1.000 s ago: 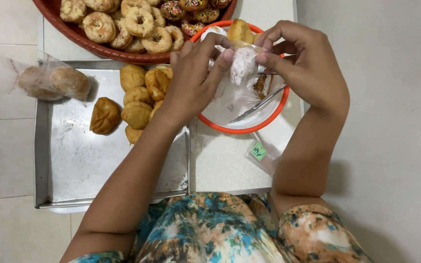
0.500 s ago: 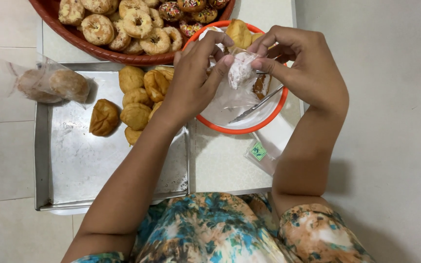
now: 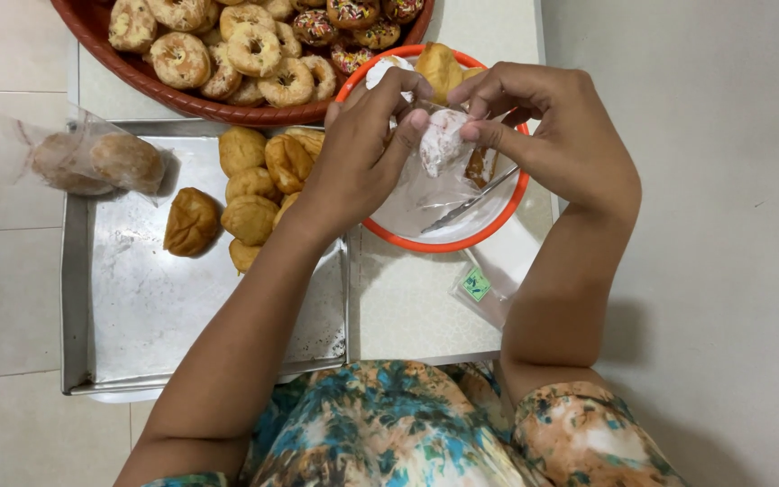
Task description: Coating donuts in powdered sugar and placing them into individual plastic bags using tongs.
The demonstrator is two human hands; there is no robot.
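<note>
My left hand [image 3: 361, 153] and my right hand [image 3: 547, 126] together hold a sugar-dusted white pastry [image 3: 441, 142] inside a thin clear plastic bag [image 3: 426, 194]. Both hands pinch it above an orange-rimmed white bowl [image 3: 484, 225]. A metal utensil [image 3: 471, 200] lies in the bowl, and a golden pastry [image 3: 438, 68] sits at its far rim. The bag hangs down into the bowl.
A metal tray [image 3: 137, 316] on the left carries several plain golden pastries [image 3: 250, 194]. A bagged pair of pastries [image 3: 92, 162] rests on its left edge. A red basket [image 3: 128, 68] of sugared and sprinkled doughnuts stands at the top. Spare clear bags [image 3: 489, 284] lie by the bowl.
Both hands have kept working the bagged pastry above the bowl, with the fingers shifting slightly around it. Nothing else has moved.
</note>
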